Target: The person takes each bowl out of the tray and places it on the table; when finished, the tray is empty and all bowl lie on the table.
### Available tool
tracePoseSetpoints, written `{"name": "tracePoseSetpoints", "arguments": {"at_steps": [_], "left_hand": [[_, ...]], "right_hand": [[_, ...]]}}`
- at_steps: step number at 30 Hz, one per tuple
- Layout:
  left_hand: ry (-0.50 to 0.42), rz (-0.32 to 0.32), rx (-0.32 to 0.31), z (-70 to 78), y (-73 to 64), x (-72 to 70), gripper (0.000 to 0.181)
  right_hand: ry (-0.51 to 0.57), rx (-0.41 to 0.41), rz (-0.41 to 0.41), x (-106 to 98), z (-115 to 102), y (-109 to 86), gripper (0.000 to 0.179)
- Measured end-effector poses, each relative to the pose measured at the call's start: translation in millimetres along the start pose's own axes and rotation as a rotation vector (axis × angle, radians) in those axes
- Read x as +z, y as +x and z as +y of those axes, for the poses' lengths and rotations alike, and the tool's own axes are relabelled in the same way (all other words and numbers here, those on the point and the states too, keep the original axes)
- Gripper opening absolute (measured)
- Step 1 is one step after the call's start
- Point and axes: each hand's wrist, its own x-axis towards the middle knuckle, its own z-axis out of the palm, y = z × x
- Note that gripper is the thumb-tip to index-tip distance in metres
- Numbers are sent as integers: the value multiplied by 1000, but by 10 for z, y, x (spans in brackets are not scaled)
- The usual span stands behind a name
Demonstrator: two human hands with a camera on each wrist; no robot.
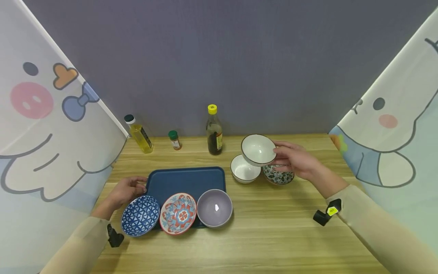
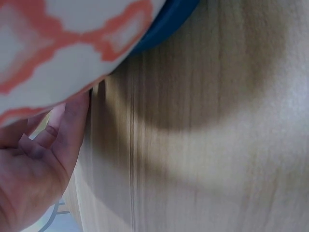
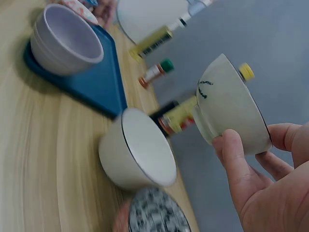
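My right hand [image 1: 297, 160] holds a white bowl [image 1: 259, 149] with a dark rim up in the air, thumb and fingers pinching its side. In the right wrist view this bowl [image 3: 231, 106] is tilted. Below it, a second white bowl [image 1: 244, 169] and a floral-patterned bowl [image 1: 278, 176] sit side by side on the table. My left hand [image 1: 126, 191] lies with loosely bent fingers at the left edge of a blue tray [image 1: 186, 180], just behind a blue-and-white bowl [image 1: 140, 215]. An orange-and-white bowl wall [image 2: 77, 43] partly hides its fingers in the left wrist view.
A red-and-blue patterned bowl [image 1: 178, 214] and a purple bowl [image 1: 215, 208] stand along the tray's front. Behind are an oil bottle [image 1: 143, 137], a green-capped spice jar [image 1: 175, 140] and a yellow-capped sauce bottle [image 1: 214, 135]. A grey wall [image 1: 219, 57] closes the back.
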Motion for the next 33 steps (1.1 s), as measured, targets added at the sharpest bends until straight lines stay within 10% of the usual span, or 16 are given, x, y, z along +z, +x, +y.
{"name": "tracePoseSetpoints", "arguments": {"at_steps": [22, 28, 33], "left_hand": [[-3, 0, -8, -21, -25, -20, 47], [0, 5, 1, -24, -23, -3, 47], [-10, 2, -2, -6, -17, 2, 48]], "right_hand": [[167, -32, 106, -1102, 505, -553, 81], [251, 2, 152, -1254, 725, -580, 49], [256, 20, 149, -1352, 869, -570, 76]]}}
